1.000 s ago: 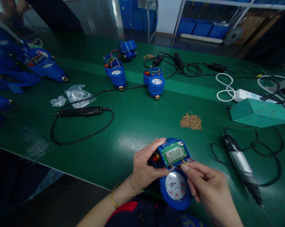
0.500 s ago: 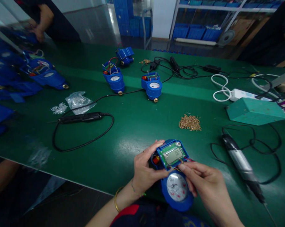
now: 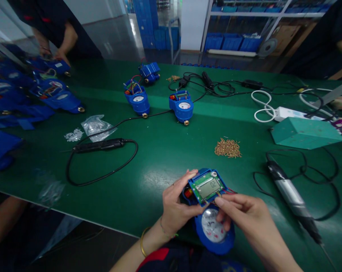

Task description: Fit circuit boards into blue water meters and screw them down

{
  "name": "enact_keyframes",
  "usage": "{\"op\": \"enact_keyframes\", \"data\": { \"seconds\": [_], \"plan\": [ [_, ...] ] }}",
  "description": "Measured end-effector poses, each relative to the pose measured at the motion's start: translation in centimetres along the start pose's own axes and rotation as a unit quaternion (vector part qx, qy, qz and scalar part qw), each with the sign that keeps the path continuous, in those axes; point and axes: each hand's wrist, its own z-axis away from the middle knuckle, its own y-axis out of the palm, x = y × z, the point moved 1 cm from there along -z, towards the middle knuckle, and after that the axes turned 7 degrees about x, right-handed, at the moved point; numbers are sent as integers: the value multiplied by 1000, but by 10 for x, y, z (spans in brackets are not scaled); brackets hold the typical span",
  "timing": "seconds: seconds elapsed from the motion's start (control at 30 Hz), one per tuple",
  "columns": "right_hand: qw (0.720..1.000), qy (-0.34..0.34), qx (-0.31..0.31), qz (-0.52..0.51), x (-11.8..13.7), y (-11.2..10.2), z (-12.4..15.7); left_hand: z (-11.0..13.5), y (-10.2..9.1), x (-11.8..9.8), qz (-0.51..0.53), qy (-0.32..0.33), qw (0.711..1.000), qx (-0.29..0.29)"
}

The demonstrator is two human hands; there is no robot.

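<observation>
- The near meter is low in the view, close against the person's front, its dial facing up.
- Above the dial sits its housing, tilted, with a green board and a lit or printed display uncovered inside.
- The left hand is partly closed round the housing's left side, thumb along the lower edge and fingers at the upper edge; what any hidden fingertips touch I cannot tell.
- The right hand has thumb and forefinger drawn together in a pinch, seemingly on the wires at the housing's lower edge; its other fingers curl over the dial.
- The meter looks stiff and fairly heavy for its bulk, so its body probably wants support from beneath or from the surface.
- The housing is likely light, hard plastic, a little slick; its side walls are the sound place to hold, well off the display.
- The board and display look fragile; pressing on them seems unwise.
- The wires are thin and soft, and a tug could strain their joints, so a light fingertip pinch suits them.
- A pile of screws lies beyond the housing, and a driver lies to the right.
</observation>
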Motion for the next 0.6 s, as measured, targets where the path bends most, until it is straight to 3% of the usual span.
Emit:
{"op": "enact_keyframes", "data": {
  "seconds": [0.13,0.33,0.6],
  "plan": [
    [1000,-3,20,16,-8,-3,-4,-1,-1,-1,13,-9,1000,2],
    [999,-9,-41,6,-10,3,-5,-4,1,-3,20,-4,1000,-3],
    [987,-55,-111,106,-16,0,-3,2,5,1,76,-55,996,8]
  ]
}}
